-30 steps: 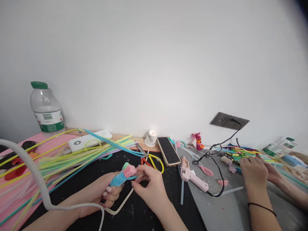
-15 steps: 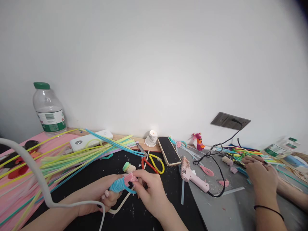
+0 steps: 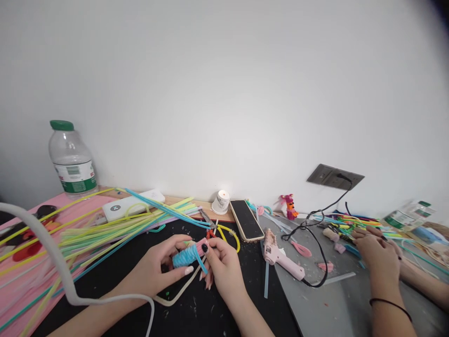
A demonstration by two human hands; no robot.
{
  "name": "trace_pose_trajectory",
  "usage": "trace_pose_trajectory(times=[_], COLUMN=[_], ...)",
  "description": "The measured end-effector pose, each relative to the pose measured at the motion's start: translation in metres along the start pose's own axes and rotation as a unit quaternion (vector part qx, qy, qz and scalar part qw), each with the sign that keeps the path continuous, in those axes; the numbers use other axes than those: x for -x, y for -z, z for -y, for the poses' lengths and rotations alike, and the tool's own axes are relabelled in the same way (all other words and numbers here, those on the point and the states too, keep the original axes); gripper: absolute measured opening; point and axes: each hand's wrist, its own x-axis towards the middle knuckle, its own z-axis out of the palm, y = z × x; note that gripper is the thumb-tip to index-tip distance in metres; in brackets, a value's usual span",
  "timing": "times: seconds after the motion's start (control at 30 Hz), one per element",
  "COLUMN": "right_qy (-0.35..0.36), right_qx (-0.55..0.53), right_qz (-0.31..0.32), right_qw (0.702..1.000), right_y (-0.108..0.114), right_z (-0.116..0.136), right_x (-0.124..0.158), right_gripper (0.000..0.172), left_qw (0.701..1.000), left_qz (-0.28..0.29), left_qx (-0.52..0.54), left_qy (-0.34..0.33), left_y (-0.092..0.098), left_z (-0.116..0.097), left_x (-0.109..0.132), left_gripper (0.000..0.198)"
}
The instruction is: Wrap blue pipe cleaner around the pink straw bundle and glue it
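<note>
A light-blue pipe-cleaner coil is wound around a pink pipe-cleaner bundle, whose end sticks out on the right. My left hand curves around the coil, index finger above and thumb along its lower side. With thumb and fingers, my right hand pinches the pink end. A loose blue tail hangs down between the hands. Beneath them, a cream pipe cleaner lies bent on the black mat. Part of a small green piece shows behind the left fingers.
Pipe cleaners spread across the left side, near a bottle and a white power bank. A white cable arches in front. Beyond are pliers, a paper cup, a phone and a glue gun. Another person's hands work at right.
The coil has shifted right and up with both hands. My left hand has loosened from a tight grasp to a wider hold around it. The blue tail now points downward.
</note>
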Motion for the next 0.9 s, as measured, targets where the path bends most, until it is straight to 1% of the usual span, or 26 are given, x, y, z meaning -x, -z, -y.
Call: trace_pose_trajectory(times=[0.07, 0.13, 0.23, 0.33, 0.47, 0.57, 0.63, 0.73, 0.8, 0.9], right_qy=[-0.011, -0.022, -0.018, -0.001, 0.016, 0.019, 0.013, 0.007, 0.003, -0.006], right_qx=[-0.006, -0.01, -0.018, -0.04, -0.064, -0.066, -0.06, -0.06, -0.067, -0.078], right_qz=[0.008, 0.02, 0.029, 0.029, 0.042, 0.035, 0.022, 0.015, 0.018, 0.023], right_qw=[1.0, 1.0, 0.999, 0.999, 0.997, 0.997, 0.998, 0.998, 0.998, 0.997], right_y=[-0.001, -0.002, -0.003, -0.003, -0.002, -0.003, -0.004, -0.005, -0.005, -0.005], right_z=[-0.002, -0.004, -0.005, -0.007, -0.009, -0.007, -0.005, -0.002, -0.001, 0.0], right_x=[-0.001, -0.001, -0.002, -0.002, -0.003, -0.002, -0.002, -0.001, -0.001, -0.001], right_gripper=[0.05, 0.051, 0.053, 0.055, 0.054, 0.052, 0.053, 0.052, 0.052, 0.049], left_qw=[0.997, 0.993, 0.987, 0.984, 0.985, 0.985, 0.985, 0.986, 0.99, 0.997], left_qz=[-0.016, -0.04, -0.061, -0.062, -0.054, -0.071, -0.081, -0.077, -0.075, -0.073], left_qx=[-0.067, -0.107, -0.139, -0.151, -0.15, -0.142, -0.143, -0.142, -0.121, -0.035], left_qy=[-0.02, -0.041, -0.06, -0.065, -0.069, -0.065, -0.057, -0.029, -0.013, -0.003], left_y=[-0.001, -0.001, -0.001, 0.0, 0.001, 0.001, 0.001, 0.001, 0.001, -0.003], left_z=[0.001, 0.0, -0.002, -0.007, -0.016, -0.019, -0.019, -0.016, -0.013, -0.008], left_x=[0.002, 0.004, 0.005, 0.007, 0.009, 0.009, 0.008, 0.007, 0.006, 0.004], left_gripper=[0.049, 0.044, 0.037, 0.033, 0.028, 0.024, 0.021, 0.021, 0.023, 0.029])
